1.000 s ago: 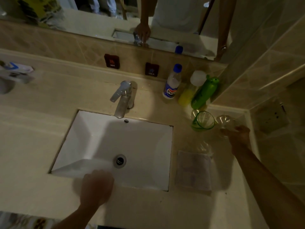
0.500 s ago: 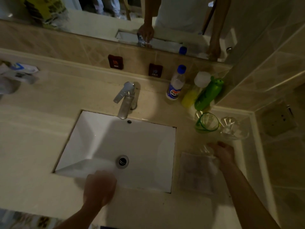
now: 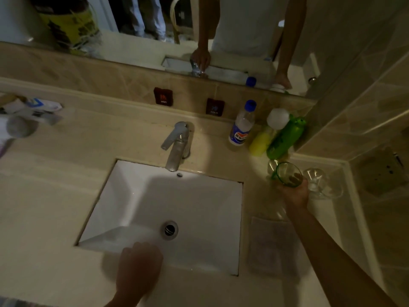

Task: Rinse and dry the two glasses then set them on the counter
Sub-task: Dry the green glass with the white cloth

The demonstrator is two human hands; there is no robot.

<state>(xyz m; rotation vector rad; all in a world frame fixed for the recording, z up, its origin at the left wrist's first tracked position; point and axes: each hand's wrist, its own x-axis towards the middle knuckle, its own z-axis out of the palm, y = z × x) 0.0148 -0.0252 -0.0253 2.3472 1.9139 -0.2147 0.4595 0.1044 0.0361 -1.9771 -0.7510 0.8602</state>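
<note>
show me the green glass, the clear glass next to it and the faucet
green glass (image 3: 288, 175): head view, on its inner wall, below the rim
clear glass (image 3: 321, 182): head view, on its transparent side wall
faucet (image 3: 177, 144): head view, on the metal body below the lever

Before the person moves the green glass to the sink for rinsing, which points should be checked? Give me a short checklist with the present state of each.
1. Right hand grips the green glass: ok, fingers wrap its lower side.
2. Clear glass beside it will not be knocked: cannot tell, it stands very close to the hand.
3. Sink free for rinsing: ok, nothing visible in the basin.
4. Faucet running: not ok, no water stream visible.
5. Left hand free for the faucet: ok, it rests on the sink's front edge and holds nothing.
6. Cloth ready for drying: ok, it lies on the counter right of the sink.
</note>
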